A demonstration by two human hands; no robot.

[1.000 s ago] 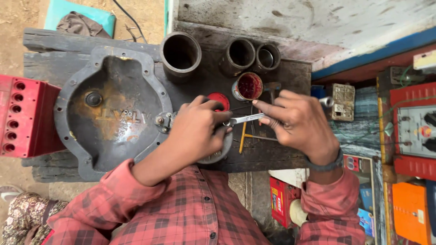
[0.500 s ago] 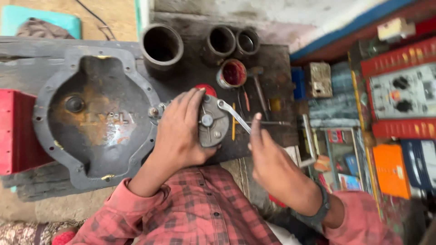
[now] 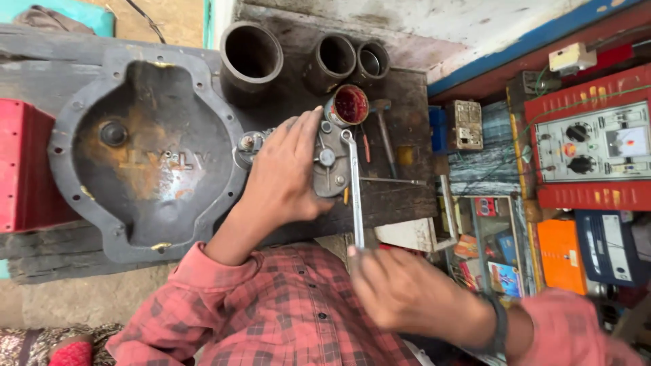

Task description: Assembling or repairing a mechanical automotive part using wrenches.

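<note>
My left hand (image 3: pixel 285 173) lies over a small grey metal machine part (image 3: pixel 330 163) and holds it down on the dark wooden bench (image 3: pixel 400 135). My right hand (image 3: pixel 400 291) grips the near end of a long silver spanner (image 3: pixel 355 196). The spanner's far end sits on a bolt at the part's upper right corner. A small tin with red inside (image 3: pixel 348 105) stands just beyond the part.
A large rusty grey metal casing cover (image 3: pixel 146 156) lies left of my left hand, with a red block (image 3: pixel 24 169) beyond it. Three dark metal sleeves (image 3: pixel 251 54) stand at the bench's back. A hammer (image 3: pixel 383 132) lies beside the spanner. Red electrical panels (image 3: pixel 590 142) fill the right.
My right hand has pulled back toward my body with the spanner, swinging its handle from across the part to pointing at me. My left hand stays pressed on the grey part.
</note>
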